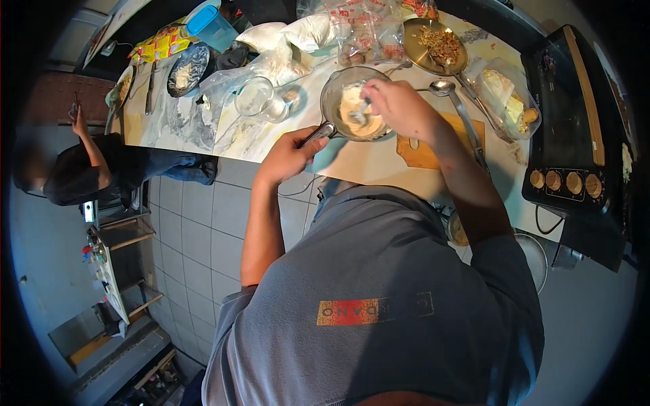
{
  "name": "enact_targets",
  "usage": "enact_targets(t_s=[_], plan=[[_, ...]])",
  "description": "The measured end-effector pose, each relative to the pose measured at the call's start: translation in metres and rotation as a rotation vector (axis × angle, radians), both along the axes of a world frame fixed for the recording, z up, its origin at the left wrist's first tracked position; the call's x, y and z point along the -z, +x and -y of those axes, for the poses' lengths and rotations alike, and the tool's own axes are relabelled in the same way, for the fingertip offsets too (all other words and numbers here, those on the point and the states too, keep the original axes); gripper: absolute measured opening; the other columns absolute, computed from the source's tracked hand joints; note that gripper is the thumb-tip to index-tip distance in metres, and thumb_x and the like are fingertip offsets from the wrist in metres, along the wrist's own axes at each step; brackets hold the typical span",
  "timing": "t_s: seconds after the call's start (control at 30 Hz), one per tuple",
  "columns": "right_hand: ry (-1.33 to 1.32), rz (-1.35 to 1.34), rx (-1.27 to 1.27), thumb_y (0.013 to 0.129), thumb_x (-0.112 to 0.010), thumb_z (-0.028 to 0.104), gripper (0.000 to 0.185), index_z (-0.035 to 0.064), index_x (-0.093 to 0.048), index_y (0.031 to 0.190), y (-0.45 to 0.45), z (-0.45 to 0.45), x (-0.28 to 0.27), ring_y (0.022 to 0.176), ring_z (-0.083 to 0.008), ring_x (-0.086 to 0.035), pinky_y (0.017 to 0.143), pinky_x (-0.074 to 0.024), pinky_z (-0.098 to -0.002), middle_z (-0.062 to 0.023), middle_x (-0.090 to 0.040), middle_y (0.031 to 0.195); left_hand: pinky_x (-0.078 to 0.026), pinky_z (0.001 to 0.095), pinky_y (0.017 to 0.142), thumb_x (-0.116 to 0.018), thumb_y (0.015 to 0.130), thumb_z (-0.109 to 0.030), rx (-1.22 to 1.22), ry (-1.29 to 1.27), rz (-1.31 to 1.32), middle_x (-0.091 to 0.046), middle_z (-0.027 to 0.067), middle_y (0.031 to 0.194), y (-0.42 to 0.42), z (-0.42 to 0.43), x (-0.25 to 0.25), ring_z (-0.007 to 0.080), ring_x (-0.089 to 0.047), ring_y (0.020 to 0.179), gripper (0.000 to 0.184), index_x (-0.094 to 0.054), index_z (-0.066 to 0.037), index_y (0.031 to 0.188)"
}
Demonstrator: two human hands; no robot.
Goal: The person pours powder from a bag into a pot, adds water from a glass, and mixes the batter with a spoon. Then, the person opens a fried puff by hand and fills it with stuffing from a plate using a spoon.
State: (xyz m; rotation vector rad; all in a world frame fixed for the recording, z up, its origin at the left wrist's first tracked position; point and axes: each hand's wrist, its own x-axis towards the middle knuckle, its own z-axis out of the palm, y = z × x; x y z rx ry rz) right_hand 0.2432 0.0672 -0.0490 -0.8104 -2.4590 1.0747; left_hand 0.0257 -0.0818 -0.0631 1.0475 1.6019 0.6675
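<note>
My left hand [291, 155] is wrapped round the handle of a small pan [326, 101] near the counter's front edge. A creamy beige mixture [355, 111] lies in the pan. Over the pan's right side, my right hand [399, 107] is closed round a metal utensil [361, 114] whose lower end is in the mixture; its kind is blurred. Left of the pan stands a clear glass jug or cup [254, 97]. To the right, a wooden board [413, 152] lies partly beneath my right forearm, with a spoon [442, 87] and a long metal utensil [468, 125] nearby.
A frying pan [437, 44] holds browned pieces at the back. Beside it are plastic bags [369, 34] and a bag of food [508, 98]. A black toaster oven [565, 122] stands right. A dark bowl [188, 70] with white powder sits left. Another person [81, 166] is at far left.
</note>
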Motion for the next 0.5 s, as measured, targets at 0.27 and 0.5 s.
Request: enact_targets(t_s=[0.27, 0.5], plan=[[0.017, -0.067, 0.050, 0.099, -0.046, 0.022, 0.028, -0.0011, -0.059, 0.107, -0.008, 0.002, 0.006, 0.073, -0.0271, -0.065, 0.069, -0.0503, -0.0353, -0.0163, -0.066, 0.081, -0.031, 0.0219, 0.045, -0.065, 0.091, -0.031, 0.014, -0.024, 0.021, -0.047, -0.0047, 0.062, -0.009, -0.005, 0.010, 0.0043, -0.040, 0.051, 0.036, -0.066, -0.008, 0.118], [-0.068, -0.075, 0.090, 0.099, -0.044, 0.020, 0.027, -0.0001, -0.060, 0.106, -0.011, 0.003, 0.000, 0.071, -0.0262, -0.065, 0.069, -0.0497, -0.0340, -0.0144, -0.065, 0.076, -0.040, 0.0257, 0.055, -0.065, 0.091, -0.032, 0.063, -0.010, -0.011, -0.053, -0.0017, 0.065, -0.010, -0.010, -0.008, 0.0077, -0.046, 0.059, 0.036, -0.067, -0.004, 0.114]])
